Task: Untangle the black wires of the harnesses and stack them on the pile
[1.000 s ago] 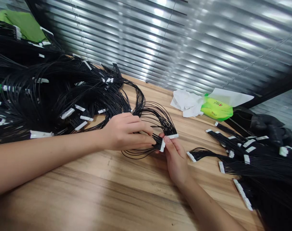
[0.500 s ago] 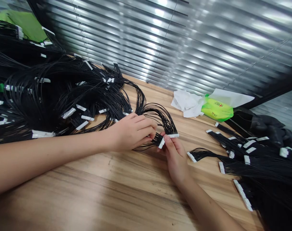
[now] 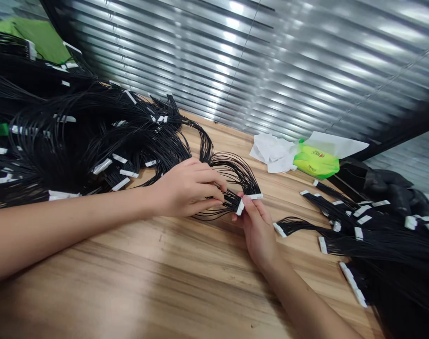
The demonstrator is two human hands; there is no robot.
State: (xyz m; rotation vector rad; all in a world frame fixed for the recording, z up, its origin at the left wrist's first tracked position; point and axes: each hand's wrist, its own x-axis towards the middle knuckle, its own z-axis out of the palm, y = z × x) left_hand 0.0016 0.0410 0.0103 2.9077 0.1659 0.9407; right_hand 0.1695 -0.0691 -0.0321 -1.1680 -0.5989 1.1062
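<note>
My right hand (image 3: 258,230) pinches a black wire harness (image 3: 251,181) at its white connectors, thumb on top. One white connector (image 3: 240,206) points down toward me beside the thumb. Another connector (image 3: 254,197) lies across just above it. My left hand (image 3: 196,188) is over the harness wires to the left of these connectors. Its fingers are bent and slightly apart, with wires passing beside and behind the fingertips. From the held connectors the wires loop up and back toward a large pile of black harnesses (image 3: 104,122).
More harnesses with white connectors (image 3: 351,282) lie on the right of the wooden table (image 3: 186,278). Crumpled white tissue (image 3: 274,151) and a green tissue pack (image 3: 316,161) are at the back, before slatted metal blinds (image 3: 235,61). A green cloth-like thing (image 3: 34,37) shows at far left.
My left hand has shifted slightly left and up along the wires, and its fingers have loosened. My right hand keeps its hold on the connectors, which have turned slightly.
</note>
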